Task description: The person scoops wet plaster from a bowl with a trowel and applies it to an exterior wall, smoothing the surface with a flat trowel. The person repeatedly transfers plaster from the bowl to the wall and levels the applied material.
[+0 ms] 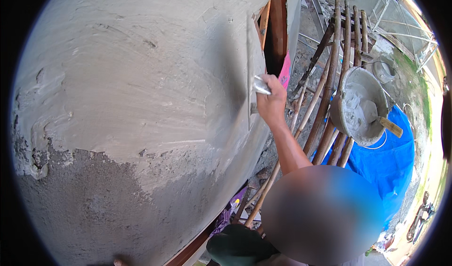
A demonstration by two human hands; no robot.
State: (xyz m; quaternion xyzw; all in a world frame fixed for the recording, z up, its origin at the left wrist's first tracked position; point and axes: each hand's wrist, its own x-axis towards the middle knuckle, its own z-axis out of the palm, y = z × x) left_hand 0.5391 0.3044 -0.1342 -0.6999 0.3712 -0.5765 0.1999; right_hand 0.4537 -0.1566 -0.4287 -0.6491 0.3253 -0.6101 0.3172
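My right hand [271,99] is closed round the handle of a plastering trowel [250,73]. The long blade shows almost edge-on along the grey wall [141,78], next to an opening edged with reddish-brown wood. Wet, smooth plaster covers the upper part of the wall, streaked with ridges. Rougher, darker plaster lies below a ragged edge, and a thick lump [35,158] clings at the left. Of my left hand [119,262] only a fingertip seems to show at the bottom edge, by the wall; its other fingers are out of sight.
Bamboo poles [325,106] form a platform on the right, bearing a bucket [335,108] of wet grey mix with a wooden-handled tool [391,126]. Below lies a blue tarp [376,167]. Pink sheeting [285,71] hangs by the opening. A blurred patch hides the lower right.
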